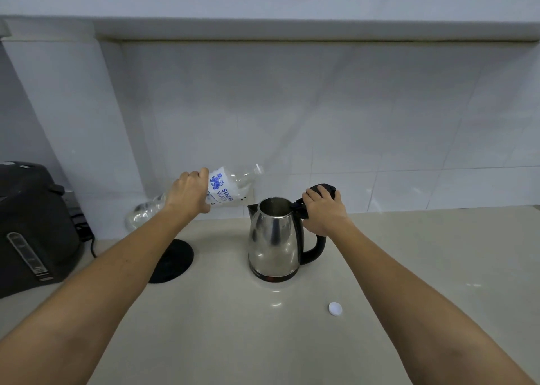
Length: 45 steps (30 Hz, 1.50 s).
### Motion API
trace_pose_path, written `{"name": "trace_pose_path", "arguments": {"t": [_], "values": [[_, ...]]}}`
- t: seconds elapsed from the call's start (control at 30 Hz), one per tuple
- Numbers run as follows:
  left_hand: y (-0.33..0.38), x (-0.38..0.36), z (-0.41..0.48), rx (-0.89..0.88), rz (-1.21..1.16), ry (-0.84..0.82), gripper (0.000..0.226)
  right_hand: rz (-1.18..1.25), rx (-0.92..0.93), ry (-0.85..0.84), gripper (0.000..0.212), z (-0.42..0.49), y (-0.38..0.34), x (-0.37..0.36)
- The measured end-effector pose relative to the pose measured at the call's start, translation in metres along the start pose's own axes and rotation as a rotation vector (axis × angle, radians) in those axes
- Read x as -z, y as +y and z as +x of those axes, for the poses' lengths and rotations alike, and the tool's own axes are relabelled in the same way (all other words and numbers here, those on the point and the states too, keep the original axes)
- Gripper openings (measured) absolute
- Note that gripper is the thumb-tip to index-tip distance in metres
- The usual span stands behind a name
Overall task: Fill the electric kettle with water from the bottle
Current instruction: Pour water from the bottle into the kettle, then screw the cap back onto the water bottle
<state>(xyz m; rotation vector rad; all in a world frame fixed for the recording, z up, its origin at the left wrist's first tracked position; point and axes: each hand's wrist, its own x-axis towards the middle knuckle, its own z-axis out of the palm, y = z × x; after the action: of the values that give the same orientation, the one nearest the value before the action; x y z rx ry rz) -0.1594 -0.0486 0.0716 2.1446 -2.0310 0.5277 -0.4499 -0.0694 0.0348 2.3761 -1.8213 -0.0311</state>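
Observation:
A steel electric kettle (273, 238) with a black handle stands on the counter, off its base, its lid (323, 190) swung open behind the mouth. My right hand (323, 213) grips the top of the handle by the lid. My left hand (190, 193) holds a clear plastic water bottle (225, 188) with a blue and white label. The bottle lies nearly level in the air to the left of the kettle, neck pointing right and slightly up, its mouth up and left of the kettle's opening. No stream of water shows.
The white bottle cap (335, 308) lies on the counter (263, 340) in front and right of the kettle. The round black kettle base (172, 260) sits left of the kettle. A dark appliance (32, 226) stands at the far left, with a cord. A tiled wall runs behind.

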Motion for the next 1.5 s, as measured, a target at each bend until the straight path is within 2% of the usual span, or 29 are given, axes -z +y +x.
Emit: {"name": "trace_pose_path", "arguments": {"t": [0.13,0.3,0.5,0.6,0.73,0.9,1.03,1.17,1.33,1.5], "values": [[0.013,-0.007,-0.013,0.116,-0.353,0.006,0.063,0.006,0.031,0.098,0.066,-0.005,0.003,-0.009],[0.035,-0.015,-0.046,0.256,-0.659,0.05,0.065,0.025,0.08,0.224,0.066,-0.012,0.008,-0.024],[0.07,-0.027,-0.08,0.391,-0.885,0.156,0.069,0.043,0.149,0.406,0.071,-0.031,0.008,-0.059],[0.092,-0.032,-0.097,0.446,-0.993,0.183,0.066,0.069,0.241,0.459,0.069,-0.046,0.011,-0.085],[0.114,-0.045,-0.116,0.457,-1.104,0.205,0.067,0.167,0.269,0.345,0.055,-0.068,0.018,-0.128],[0.13,-0.061,-0.125,0.457,-1.148,0.197,0.067,0.233,0.202,-0.064,0.048,-0.093,0.028,-0.169],[0.134,-0.075,-0.131,0.457,-1.148,0.195,0.069,0.224,0.129,-0.221,0.046,-0.108,0.033,-0.181],[0.135,-0.08,-0.133,0.494,-1.145,0.213,0.068,0.255,0.072,-0.292,0.05,-0.11,0.034,-0.185],[0.129,-0.086,-0.137,0.509,-1.096,0.185,0.075,0.389,0.018,-0.307,0.045,-0.105,0.031,-0.186],[0.127,-0.087,-0.139,0.501,-1.023,0.147,0.079,0.402,0.029,-0.303,0.038,-0.098,0.028,-0.179]]}}
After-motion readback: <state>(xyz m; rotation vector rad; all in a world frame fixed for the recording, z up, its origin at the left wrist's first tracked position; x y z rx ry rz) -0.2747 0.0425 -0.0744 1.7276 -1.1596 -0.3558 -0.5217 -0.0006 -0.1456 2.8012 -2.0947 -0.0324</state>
